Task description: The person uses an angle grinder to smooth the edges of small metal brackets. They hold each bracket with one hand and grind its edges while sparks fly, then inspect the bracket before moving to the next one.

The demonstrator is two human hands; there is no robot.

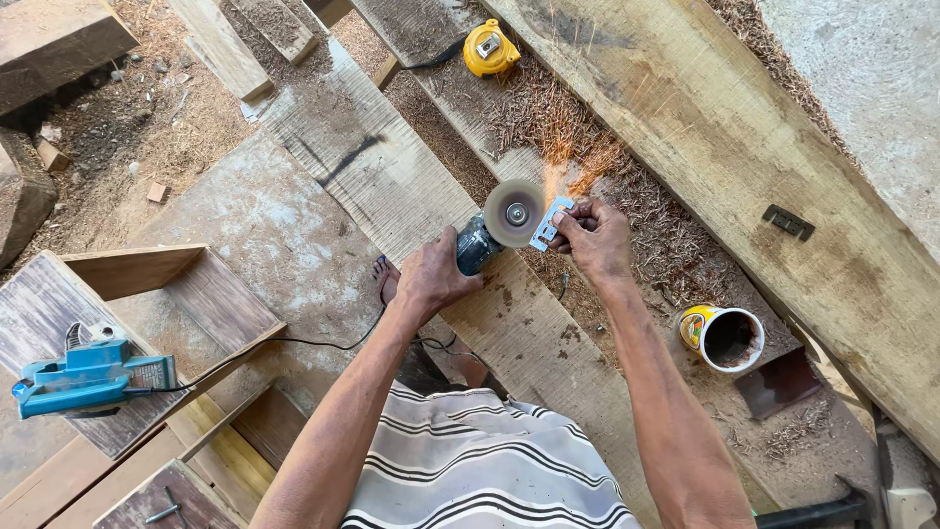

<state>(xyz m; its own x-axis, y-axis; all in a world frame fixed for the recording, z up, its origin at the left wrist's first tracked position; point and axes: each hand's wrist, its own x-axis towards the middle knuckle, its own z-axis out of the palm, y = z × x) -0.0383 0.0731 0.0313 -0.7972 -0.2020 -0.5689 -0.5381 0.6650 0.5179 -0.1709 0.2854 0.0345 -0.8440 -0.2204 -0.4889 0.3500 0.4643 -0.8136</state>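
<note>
Nearest the camera lay the person's lap, covered in grey cloth with dark stripes (480,470), and both bare forearms reached forward from it. To the left, on a slanted wooden box (147,323), rested a blue electric planer (83,377), its black cord (294,343) trailing toward the person's bare foot (385,279).

The left hand (431,277) was closed tight around the dark body of an angle grinder (490,235), whose round disc (515,212) faced up toward the camera. The right hand (592,235) was curled shut on a small flat metal plate (550,223) — pinched between thumb and fingers, with its edge pressed against the rim of the disc. Orange sparks (578,167) sprayed away from that contact point, up and to the right over the wood shavings (548,118).

Both hands worked above a long rough plank (392,186) that ran diagonally through the scene. Just right of the right forearm stood an open yellow tin (725,338), dark inside. Beyond it a heavy timber beam (744,167) crossed the view, bearing a small dark metal bracket (788,222). Farthest off — near the top edge — sat a yellow tape measure (490,49) on another plank.
</note>
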